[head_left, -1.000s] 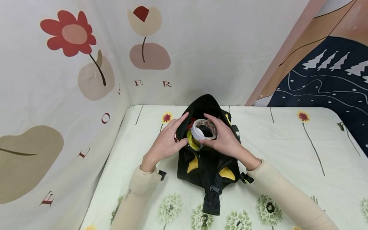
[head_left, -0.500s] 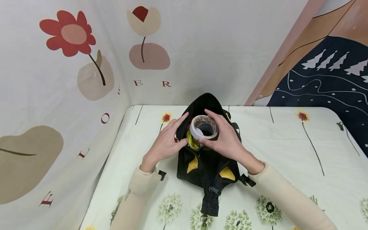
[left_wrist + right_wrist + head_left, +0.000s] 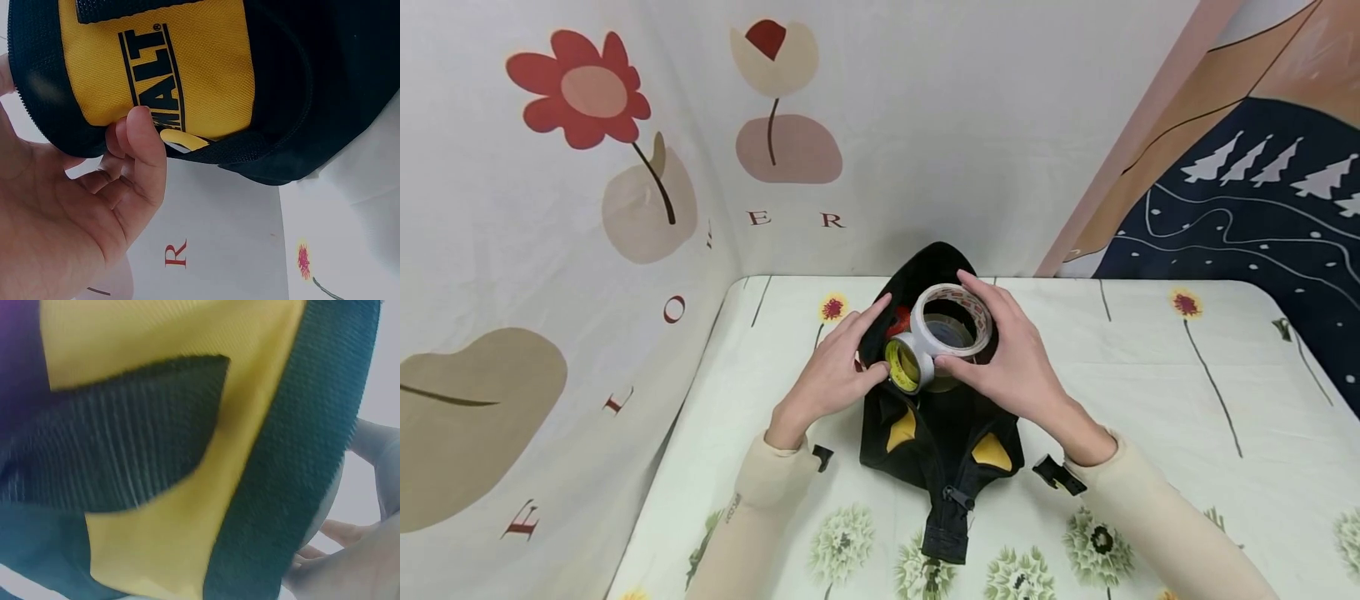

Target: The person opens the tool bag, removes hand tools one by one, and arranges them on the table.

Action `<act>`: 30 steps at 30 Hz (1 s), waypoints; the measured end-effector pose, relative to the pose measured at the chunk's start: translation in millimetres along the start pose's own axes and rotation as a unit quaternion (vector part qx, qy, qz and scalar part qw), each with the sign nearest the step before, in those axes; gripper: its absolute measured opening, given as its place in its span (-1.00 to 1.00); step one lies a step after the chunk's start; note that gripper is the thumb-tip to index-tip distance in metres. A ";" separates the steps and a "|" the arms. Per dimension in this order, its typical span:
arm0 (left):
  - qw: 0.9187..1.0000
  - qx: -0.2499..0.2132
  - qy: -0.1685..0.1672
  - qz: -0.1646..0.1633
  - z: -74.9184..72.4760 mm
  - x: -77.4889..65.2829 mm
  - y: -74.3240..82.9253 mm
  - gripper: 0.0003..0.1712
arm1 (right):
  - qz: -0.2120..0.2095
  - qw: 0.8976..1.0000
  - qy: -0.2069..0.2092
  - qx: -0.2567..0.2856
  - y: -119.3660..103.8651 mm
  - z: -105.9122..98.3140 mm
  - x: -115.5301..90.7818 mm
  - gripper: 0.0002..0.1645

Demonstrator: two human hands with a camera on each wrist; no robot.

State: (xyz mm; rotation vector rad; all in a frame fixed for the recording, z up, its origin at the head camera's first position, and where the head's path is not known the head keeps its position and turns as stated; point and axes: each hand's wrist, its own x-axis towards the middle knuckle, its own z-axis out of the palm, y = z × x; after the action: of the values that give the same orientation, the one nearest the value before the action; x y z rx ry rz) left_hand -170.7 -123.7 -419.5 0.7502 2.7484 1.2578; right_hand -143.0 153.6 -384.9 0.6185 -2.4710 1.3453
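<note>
A black bag with yellow patches (image 3: pixel 883 437) stands unzipped on the bed-like surface, its mouth spread. My left hand (image 3: pixel 831 379) holds the left rim of the mouth, and in the left wrist view its curled fingers (image 3: pixel 147 140) lie against the yellow side panel (image 3: pixel 212 75). At the mouth, my right hand (image 3: pixel 1018 358) grips a large roll of tape (image 3: pixel 927 333) between thumb and fingers. A smaller tape roll with a yellow core (image 3: pixel 901 371) sits inside, left of the big one. Behind it shows a red item (image 3: pixel 901 319), mostly hidden.
A flower-printed sheet (image 3: pixel 1150 400) covers the surface. Printed cloth walls (image 3: pixel 925 150) stand behind and to the left. Buckle ends (image 3: pixel 1058 475) hang at the bag's sides, and a zipper flap (image 3: pixel 947 533) extends toward me.
My right hand has lifted the large tape roll up and to the right, uncovering more of the smaller roll and the red item. The left hand stays in place.
</note>
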 end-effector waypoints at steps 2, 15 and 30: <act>1.000 0.001 0.002 0.005 0.1 0.0 -0.7 0.03 | 0.002 1.000 0.014 -0.004 0.9 -5.1 -0.9 0.23; 1.000 -0.002 0.001 0.003 -0.4 -1.0 0.0 0.03 | 0.034 0.995 0.084 -0.033 15.7 -37.8 -6.7 0.18; 1.000 -0.005 -0.004 -0.003 -0.5 -1.1 2.3 0.02 | 0.088 0.988 0.110 -0.069 55.4 -60.4 -24.9 0.20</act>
State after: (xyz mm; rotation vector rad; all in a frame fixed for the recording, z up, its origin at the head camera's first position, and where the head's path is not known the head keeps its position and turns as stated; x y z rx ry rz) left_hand -169.0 -123.2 -417.7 0.7451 2.7347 1.2632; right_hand -146.5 237.2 -403.4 0.2111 -2.4554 1.2153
